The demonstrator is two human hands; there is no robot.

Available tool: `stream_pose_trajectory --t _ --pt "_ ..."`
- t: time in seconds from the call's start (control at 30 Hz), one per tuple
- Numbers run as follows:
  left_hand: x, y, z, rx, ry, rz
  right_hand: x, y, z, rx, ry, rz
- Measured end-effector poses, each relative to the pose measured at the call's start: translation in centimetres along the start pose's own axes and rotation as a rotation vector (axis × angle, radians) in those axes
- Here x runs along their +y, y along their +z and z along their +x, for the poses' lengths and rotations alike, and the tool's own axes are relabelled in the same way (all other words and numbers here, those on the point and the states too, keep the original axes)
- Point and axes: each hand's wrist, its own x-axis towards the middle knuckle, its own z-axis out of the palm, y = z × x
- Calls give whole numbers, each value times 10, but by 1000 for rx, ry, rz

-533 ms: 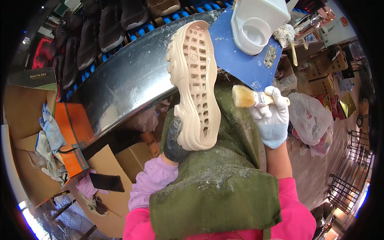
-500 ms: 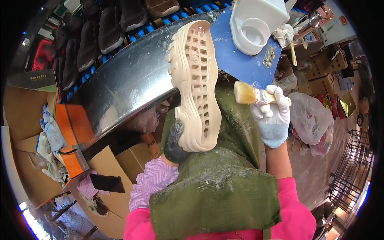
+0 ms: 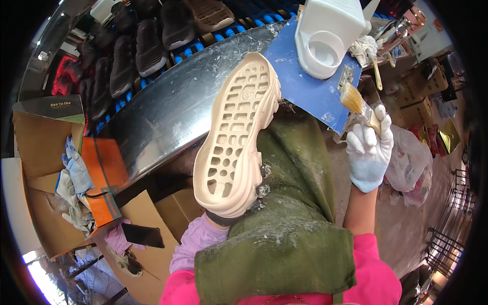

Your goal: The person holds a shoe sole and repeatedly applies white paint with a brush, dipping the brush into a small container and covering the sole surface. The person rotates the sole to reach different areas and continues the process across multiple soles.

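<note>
A cream-coloured shoe sole rests tilted in my left hand, its cavity side with the grid of holes facing up. That hand wears a dark glove and is mostly hidden beneath the heel; only fingertips curl out at the sole's right edge and a bit of cuff shows below. My right hand, in a white glove with a light blue cuff, is closed round the handle of a flat paintbrush. The yellowish bristles point up and left, apart from the sole, near the edge of a blue board.
A white plastic container with a round opening stands on the blue board. Beyond the metal ledge, several dark soles lie on blue rollers. At left are an orange box and cardboard boxes; a clear plastic bag is at right.
My left hand has turned the sole, so its toe leans right and its cavity faces up more fully. The right hand with the paintbrush has moved right, away from the sole.
</note>
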Motion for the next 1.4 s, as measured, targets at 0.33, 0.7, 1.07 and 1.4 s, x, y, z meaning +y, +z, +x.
stream_pose_trajectory --t 0.33,0.7,1.07,1.4 --pt "10 -12 -7 2 128 509 -18 -18 13 -2 -115 -168" --pt "-28 32 7 23 183 587 -55 25 256 -149 -321 -1077" --pt "-44 249 153 -639 63 938 -34 20 292 -26 -287 -1024" --pt "31 208 294 -388 534 2234 -41 2 289 -52 -378 -1028"
